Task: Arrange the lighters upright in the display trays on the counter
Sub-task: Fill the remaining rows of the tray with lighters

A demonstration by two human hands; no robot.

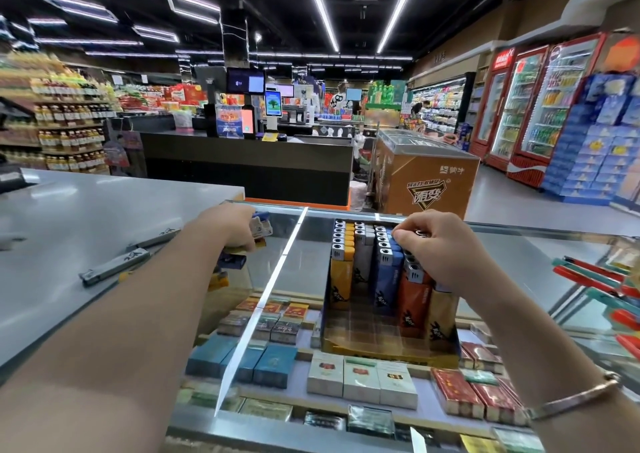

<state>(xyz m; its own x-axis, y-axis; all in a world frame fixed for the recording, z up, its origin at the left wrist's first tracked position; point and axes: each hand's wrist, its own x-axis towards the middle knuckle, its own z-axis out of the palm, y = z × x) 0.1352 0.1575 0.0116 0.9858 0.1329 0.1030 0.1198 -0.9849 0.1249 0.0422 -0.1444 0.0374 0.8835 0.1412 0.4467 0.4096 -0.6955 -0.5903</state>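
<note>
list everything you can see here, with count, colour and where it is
clear plastic display tray: one, on the glass counter, centre
upright lighters: many, yellow, grey, blue and orange, in rows at the tray's back and right
loose lighters: a handful, blue and grey among them, in the left hand
glass counter: one, clear, below the tray
cigarette packs: many, blue, white, red, inside the counter
grey metal hinge bars: two, on the grey countertop, left
orange chest freezer: one, behind the counter
left hand: gripping the loose lighters
right hand: fingers curled on lighter tops in the tray
</note>
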